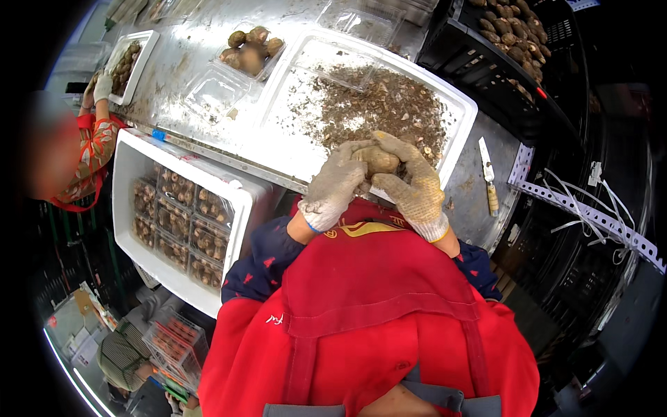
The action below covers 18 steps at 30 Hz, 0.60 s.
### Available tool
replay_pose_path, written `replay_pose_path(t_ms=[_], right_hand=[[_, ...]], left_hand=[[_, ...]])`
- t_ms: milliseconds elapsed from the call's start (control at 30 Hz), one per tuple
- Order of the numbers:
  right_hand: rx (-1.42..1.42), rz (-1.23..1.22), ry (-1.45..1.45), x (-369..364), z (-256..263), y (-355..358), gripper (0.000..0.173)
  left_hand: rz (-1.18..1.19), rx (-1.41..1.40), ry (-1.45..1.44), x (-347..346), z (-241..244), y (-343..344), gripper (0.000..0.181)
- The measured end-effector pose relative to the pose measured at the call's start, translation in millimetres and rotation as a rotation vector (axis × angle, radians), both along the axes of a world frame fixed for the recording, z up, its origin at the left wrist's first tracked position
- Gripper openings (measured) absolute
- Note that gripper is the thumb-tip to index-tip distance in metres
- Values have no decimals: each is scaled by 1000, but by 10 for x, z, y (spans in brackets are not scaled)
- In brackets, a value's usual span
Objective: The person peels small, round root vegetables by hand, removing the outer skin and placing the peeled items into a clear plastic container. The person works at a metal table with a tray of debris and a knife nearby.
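Note:
Both my hands wear soiled knit work gloves. My left hand (pixel 336 182) and my right hand (pixel 414 185) hold one brown taro corm (pixel 376 160) between them, above the near edge of a white foam tray (pixel 461 104). Loose soil and peel scraps (pixel 380 99) cover much of the tray's bottom, with a clear plastic lid or box (pixel 338 73) lying over its far part. To the tray's left, a clear clamshell box (pixel 271 65) holds several corms (pixel 252 47), and its lid (pixel 213 94) lies folded open towards me. A knife (pixel 489 177) with a light handle lies right of the tray.
A black crate (pixel 469 47) of corms stands at the back right. At the left, a foam box (pixel 172 143) holds several packed clear boxes (pixel 174 219). Beyond it, a co-worker's gloved hand (pixel 103 86) touches a white tray (pixel 148 47) of corms. White plastic ties (pixel 583 208) hang at the right.

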State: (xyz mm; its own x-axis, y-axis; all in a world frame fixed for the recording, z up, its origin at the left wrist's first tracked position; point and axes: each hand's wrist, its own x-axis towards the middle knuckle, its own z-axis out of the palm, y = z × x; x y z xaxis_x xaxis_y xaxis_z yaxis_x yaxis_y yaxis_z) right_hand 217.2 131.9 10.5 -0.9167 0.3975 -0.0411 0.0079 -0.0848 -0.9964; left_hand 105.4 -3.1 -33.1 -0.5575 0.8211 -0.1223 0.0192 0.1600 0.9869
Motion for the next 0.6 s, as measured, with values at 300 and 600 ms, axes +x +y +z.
replay_pose_path(t_ms=[300, 600], right_hand=[[-407, -60, 124, -30, -24, -41, 49], [-304, -116, 20, -22, 68, -82, 31]], left_hand=[[147, 48, -590, -5, 563, 74, 50], [69, -241, -234, -78, 753, 139, 49]])
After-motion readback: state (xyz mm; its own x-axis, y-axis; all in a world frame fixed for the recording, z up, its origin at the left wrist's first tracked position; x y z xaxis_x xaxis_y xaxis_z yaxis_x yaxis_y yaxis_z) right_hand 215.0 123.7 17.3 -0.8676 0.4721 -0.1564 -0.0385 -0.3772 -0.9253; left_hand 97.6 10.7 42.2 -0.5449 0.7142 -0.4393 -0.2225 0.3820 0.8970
